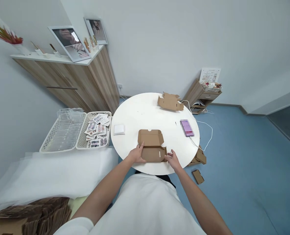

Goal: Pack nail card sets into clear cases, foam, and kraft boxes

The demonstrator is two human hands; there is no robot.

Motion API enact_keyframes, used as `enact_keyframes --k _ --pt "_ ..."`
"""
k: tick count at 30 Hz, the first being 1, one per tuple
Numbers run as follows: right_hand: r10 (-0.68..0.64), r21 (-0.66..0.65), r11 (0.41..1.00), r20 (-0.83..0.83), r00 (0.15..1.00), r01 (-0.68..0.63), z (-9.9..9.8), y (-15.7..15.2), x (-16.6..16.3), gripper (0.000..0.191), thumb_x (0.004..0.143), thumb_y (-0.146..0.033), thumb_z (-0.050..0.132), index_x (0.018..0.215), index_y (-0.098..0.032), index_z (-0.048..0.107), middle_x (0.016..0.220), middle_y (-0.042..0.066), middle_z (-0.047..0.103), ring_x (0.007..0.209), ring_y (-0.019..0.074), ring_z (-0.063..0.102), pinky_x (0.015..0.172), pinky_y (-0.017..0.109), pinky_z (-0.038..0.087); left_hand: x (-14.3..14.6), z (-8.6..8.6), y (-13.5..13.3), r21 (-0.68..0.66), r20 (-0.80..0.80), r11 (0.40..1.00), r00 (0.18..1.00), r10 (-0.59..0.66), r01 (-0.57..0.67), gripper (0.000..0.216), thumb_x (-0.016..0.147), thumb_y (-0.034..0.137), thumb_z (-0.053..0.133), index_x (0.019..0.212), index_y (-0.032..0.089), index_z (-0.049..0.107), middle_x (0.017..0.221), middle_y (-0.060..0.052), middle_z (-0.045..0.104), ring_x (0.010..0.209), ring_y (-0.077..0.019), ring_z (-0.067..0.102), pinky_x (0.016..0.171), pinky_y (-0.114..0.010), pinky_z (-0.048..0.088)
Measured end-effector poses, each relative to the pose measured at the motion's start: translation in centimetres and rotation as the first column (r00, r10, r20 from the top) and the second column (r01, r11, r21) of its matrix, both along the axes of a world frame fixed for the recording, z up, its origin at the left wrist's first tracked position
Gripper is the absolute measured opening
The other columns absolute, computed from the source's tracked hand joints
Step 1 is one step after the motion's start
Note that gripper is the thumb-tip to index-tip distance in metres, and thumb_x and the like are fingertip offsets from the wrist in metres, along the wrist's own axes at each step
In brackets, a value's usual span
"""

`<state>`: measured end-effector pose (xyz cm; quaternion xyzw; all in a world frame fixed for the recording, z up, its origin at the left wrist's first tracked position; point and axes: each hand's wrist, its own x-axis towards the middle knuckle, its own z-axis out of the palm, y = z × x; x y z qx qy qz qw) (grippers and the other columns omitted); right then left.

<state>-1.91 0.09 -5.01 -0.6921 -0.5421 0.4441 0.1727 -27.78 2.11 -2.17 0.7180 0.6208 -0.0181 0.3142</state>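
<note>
On the round white table (127,107), a brown cardboard mailer box (152,154) lies partly folded, its lid panel (150,137) opened out toward the far side. My left hand (136,154) grips the left side of the box, thumb at the near edge and fingers at the far corner. At the other end, my right hand (173,159) pinches the raised right side flap, with some fingers curled outside it. A small white strip (160,154) shows on the box's floor. Farther back lies another partly folded cardboard box (170,101).
A stack of white sheets (119,129) lies at the table's left, a blurred purple device (186,128) with a white cable at its right. Baskets of clear cases (68,130) and printed cards (97,129) stand left. Small boxes (198,176) lie on the floor at right.
</note>
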Motion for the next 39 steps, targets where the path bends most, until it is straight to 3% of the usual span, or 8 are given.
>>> enact_keyframes --k 5,8,13,19,23,28,32,39 --pt "0.016 0.073 0.997 0.010 1.000 -0.017 -0.1 0.4 -0.4 0.053 0.073 -0.022 0.038 0.125 -0.017 0.036 0.116 0.009 0.053 0.096 0.0183 0.056 0.082 0.033 0.044 0.3 -0.1 -0.4 -0.011 0.004 0.999 0.999 0.042 -0.042 0.112 0.043 0.050 0.069 0.135 0.020 0.012 0.119 -0.015 0.040 0.100 -0.0316 0.052 0.079 -0.032 0.040" --pt "-0.022 0.148 0.989 0.009 1.000 0.020 0.3 0.4 -0.2 0.047 0.071 -0.018 0.033 0.116 -0.019 0.047 0.112 0.006 0.057 0.099 0.0187 0.054 0.083 0.034 0.044 0.5 0.0 -0.5 -0.017 -0.002 0.999 0.999 0.050 -0.050 0.113 0.043 0.052 0.069 0.135 0.019 0.011 0.119 -0.016 0.040 0.099 -0.0319 0.052 0.078 -0.032 0.040" --pt "-0.048 0.211 0.976 -0.011 0.999 0.049 1.4 -0.4 -0.7 0.047 0.072 -0.021 0.032 0.116 -0.017 0.046 0.106 0.006 0.059 0.093 0.0191 0.056 0.079 0.034 0.045 0.7 0.1 -0.8 -0.012 0.017 0.998 0.998 0.057 -0.057 0.114 0.043 0.051 0.069 0.135 0.019 0.010 0.120 -0.018 0.040 0.097 -0.0332 0.053 0.074 -0.034 0.041" --pt "0.108 0.194 0.974 0.033 0.994 -0.113 2.3 -0.9 -2.6 0.045 0.072 -0.032 0.040 0.115 -0.020 0.046 0.103 0.006 0.058 0.078 0.0185 0.058 0.069 0.033 0.048 0.7 0.1 -0.9 -0.029 0.029 0.997 0.997 0.070 -0.069 0.114 0.043 0.050 0.069 0.135 0.021 0.009 0.121 -0.017 0.040 0.099 -0.0328 0.052 0.076 -0.034 0.041" --pt "0.159 0.165 0.970 0.122 0.980 -0.178 2.0 -0.5 -3.2 0.037 0.071 -0.034 0.044 0.106 -0.022 0.049 0.108 0.006 0.057 0.078 0.0188 0.057 0.070 0.033 0.046 0.7 0.2 -0.9 -0.035 0.011 0.998 0.998 0.057 -0.056 0.119 0.042 0.052 0.069 0.136 0.020 0.003 0.122 -0.018 0.039 0.098 -0.0334 0.052 0.074 -0.035 0.042" --pt "0.070 0.099 0.991 0.234 0.970 -0.095 1.5 0.2 -3.5 0.035 0.072 -0.026 0.041 0.107 -0.020 0.040 0.091 0.004 0.061 0.068 0.0162 0.057 0.063 0.029 0.041 0.8 0.1 -0.8 -0.036 -0.016 0.999 1.000 0.020 -0.021 0.118 0.042 0.054 0.067 0.135 0.019 0.002 0.120 -0.018 0.038 0.096 -0.0338 0.052 0.072 -0.035 0.042" --pt "0.085 0.062 0.992 0.299 0.950 -0.108 1.0 0.7 -3.9 0.020 0.070 -0.023 0.041 0.090 -0.021 0.042 0.070 0.001 0.058 0.064 0.0166 0.055 0.056 0.025 0.037 0.6 -0.4 -1.0 -0.033 0.010 0.999 1.000 0.020 -0.020 0.112 0.047 0.054 0.064 0.135 0.021 0.004 0.119 -0.016 0.039 0.095 -0.0313 0.052 0.073 -0.032 0.041" --pt "0.026 0.094 0.994 0.298 0.954 -0.056 0.4 1.1 -3.4 0.015 0.065 -0.019 0.040 0.080 -0.022 0.038 0.063 -0.003 0.050 0.057 0.0150 0.049 0.052 0.023 0.033 1.1 -1.3 -1.4 0.011 0.117 0.998 0.991 0.061 -0.062 0.102 0.061 0.048 0.059 0.136 0.022 -0.004 0.113 -0.012 0.043 0.090 -0.0262 0.055 0.071 -0.031 0.041"
